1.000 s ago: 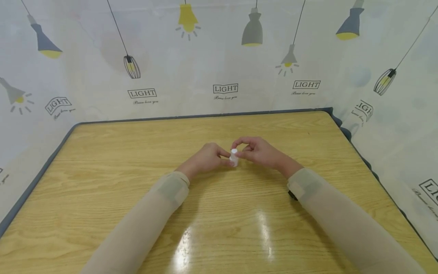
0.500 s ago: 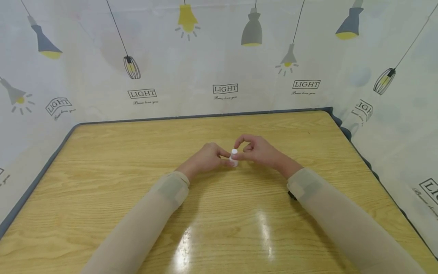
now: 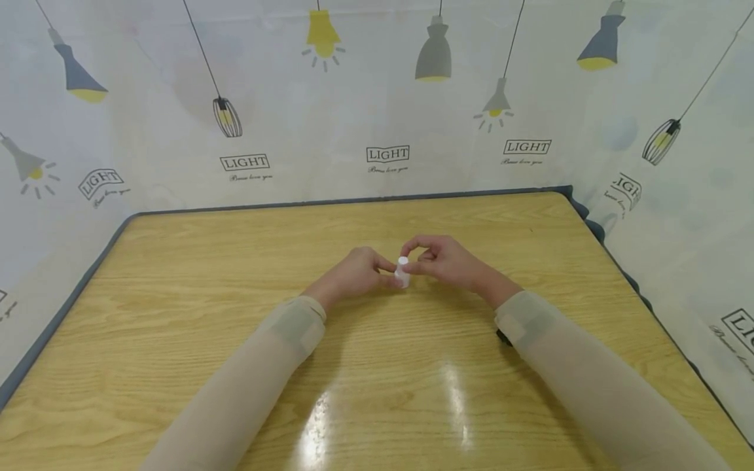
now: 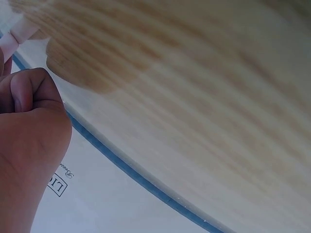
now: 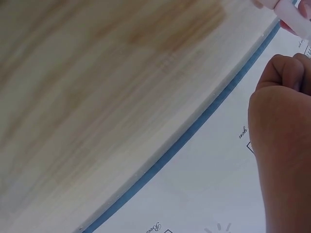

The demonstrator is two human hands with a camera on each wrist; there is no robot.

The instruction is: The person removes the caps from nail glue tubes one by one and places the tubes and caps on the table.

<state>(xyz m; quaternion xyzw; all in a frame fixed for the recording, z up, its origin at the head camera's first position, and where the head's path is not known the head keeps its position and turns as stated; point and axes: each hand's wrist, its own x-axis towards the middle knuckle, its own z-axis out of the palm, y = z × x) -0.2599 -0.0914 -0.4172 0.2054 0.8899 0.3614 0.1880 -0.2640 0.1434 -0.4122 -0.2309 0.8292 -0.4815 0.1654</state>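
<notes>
A small white bottle point(image 3: 402, 280) stands upright near the middle of the wooden table. Its lower part is pinched between the thumb and forefinger of my left hand point(image 3: 355, 272). At the top, my right hand point(image 3: 448, 263) has its thumb and bent forefinger on the white cap point(image 3: 403, 260). The left wrist view catches only part of the bottle point(image 4: 24, 30) in the upper left corner, with the left hand point(image 4: 34, 131) below it. In the right wrist view the bottle's pale body point(image 5: 293, 18) is cut off by the corner, above the right hand point(image 5: 282, 111).
The wooden table point(image 3: 194, 327) has a dark blue edge point(image 3: 294, 202) at the back and sides. A pale curtain point(image 3: 330, 111) printed with lamps and the word LIGHT surrounds it. A small black object point(image 3: 504, 336) shows under the right sleeve point(image 3: 565, 353).
My right fingers rose slightly and shifted on the cap half a second ago, then came down again. My left hand and the bottle stay in place.
</notes>
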